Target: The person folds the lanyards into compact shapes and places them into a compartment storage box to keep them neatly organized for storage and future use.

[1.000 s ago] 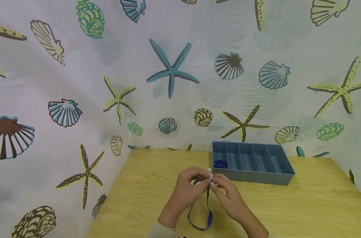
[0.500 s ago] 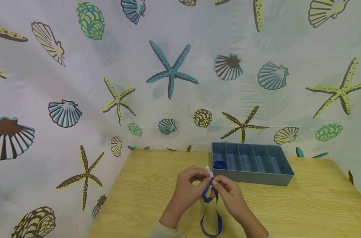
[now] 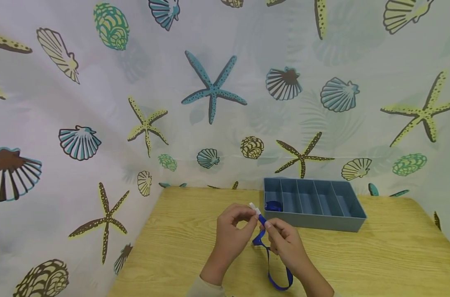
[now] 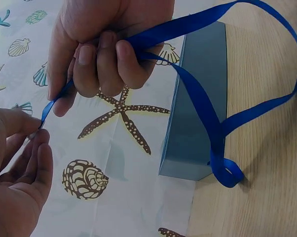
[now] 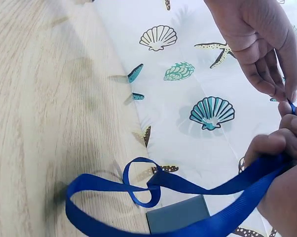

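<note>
Presently, left hand (image 3: 232,231): thumb and forefinger pinch the end of the blue ribbon at its white clip (image 3: 255,209), whose tip pokes out past the fingertips towards the tray; the other fingers bend loosely beneath.
Right hand (image 3: 286,245): thumb and forefinger nip the ribbon just beside the left fingertips, and the remaining fingers curl around it, as both wrist views show.
Blue ribbon (image 4: 215,138): a short, nearly straight stretch runs between the two hands; the rest hangs from the right hand in a long loop, with a smaller curl twisted into it. Whether the lowest part touches the table, I cannot tell.
Grey-blue tray (image 3: 321,222): it sits beyond the hands, near the back edge of the table, apart from both; upright dividers split it into five compartments in a row.
Dark blue bundle (image 3: 274,206): it lies in the leftmost compartment, against the front wall; its details are too small to make out.
Table (image 3: 188,239): pale wood grain, under the tray and the hands.
Cloth (image 3: 247,37): whitish, printed with starfish and seashells, it rises behind the table and along its sides.
Sleeve (image 3: 206,288): light beige, at the left wrist.
</note>
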### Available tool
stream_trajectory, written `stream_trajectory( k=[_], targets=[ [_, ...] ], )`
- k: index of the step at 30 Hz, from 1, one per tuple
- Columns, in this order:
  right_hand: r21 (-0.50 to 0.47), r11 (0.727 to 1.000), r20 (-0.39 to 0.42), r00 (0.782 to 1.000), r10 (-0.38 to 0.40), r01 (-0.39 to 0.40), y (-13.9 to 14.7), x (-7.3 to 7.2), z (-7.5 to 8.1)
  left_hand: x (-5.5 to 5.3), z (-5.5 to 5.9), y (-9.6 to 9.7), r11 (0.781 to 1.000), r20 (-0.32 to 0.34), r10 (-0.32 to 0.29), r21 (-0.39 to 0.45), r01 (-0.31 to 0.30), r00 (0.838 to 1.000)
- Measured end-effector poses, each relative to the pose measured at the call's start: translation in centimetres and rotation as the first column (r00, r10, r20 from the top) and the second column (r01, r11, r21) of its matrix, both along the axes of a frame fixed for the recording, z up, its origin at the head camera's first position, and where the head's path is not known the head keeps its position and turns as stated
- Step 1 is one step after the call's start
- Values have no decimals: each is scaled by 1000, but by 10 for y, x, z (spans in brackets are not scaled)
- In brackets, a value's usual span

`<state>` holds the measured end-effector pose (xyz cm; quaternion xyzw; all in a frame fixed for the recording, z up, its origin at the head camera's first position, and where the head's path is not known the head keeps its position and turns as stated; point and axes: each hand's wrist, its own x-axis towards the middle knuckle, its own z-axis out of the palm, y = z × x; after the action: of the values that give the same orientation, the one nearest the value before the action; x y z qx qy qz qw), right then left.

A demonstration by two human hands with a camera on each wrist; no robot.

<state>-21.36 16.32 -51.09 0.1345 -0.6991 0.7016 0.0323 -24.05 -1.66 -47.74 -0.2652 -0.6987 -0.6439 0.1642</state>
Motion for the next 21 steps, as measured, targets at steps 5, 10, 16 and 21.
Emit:
stream_trajectory(
  k=[5, 10, 16, 21],
  targets=[
    [42, 999, -19, 1000, -21, 22, 2, 0, 0, -3, -1, 0, 998, -73, 57, 34, -55, 996],
    [78, 996, -26, 998, -49, 51, 4, 0, 2, -8, 0, -4, 994, -175, 100, 62, -90, 979],
    [130, 987, 7, 995, -97, 95, 9, 3, 3, -9, 5, -11, 983, -204, 163, 119, -140, 965],
    [166, 979, 42, 991, -128, 119, 13, 7, 2, -12, 7, -17, 967, -177, 204, 186, -171, 963]
  ],
)
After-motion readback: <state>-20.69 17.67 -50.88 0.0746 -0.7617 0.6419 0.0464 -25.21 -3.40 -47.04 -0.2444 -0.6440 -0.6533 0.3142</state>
